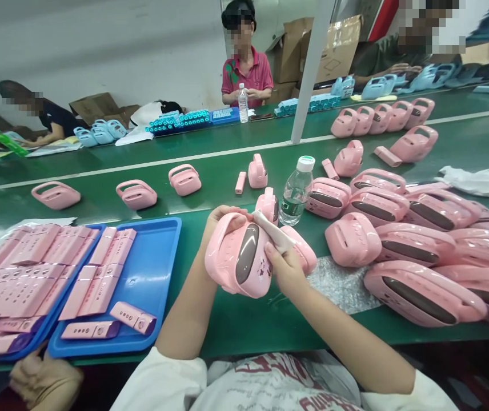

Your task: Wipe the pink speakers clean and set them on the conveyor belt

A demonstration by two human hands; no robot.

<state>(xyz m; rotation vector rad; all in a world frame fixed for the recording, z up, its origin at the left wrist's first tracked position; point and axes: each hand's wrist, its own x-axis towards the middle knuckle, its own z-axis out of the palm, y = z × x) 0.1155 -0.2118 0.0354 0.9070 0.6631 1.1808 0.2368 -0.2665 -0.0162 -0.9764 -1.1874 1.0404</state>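
A glossy pink handled case with a dark oval window and small printed figures is held up, tilted, above the table. My left hand grips it from behind at the handle side; most of its fingers are hidden. In my right hand a white cloth is pinched, lying along the case's edge. Just behind that hand sits another pink case, partly covered. A clear water bottle stands beyond it, beside one more small pink case.
At left, blue trays hold many pink sticks with buttons. Many pink cases crowd the right over bubble wrap. More cases line the green table. A post rises mid-table; co-workers sit opposite. Another person's hand is lower left.
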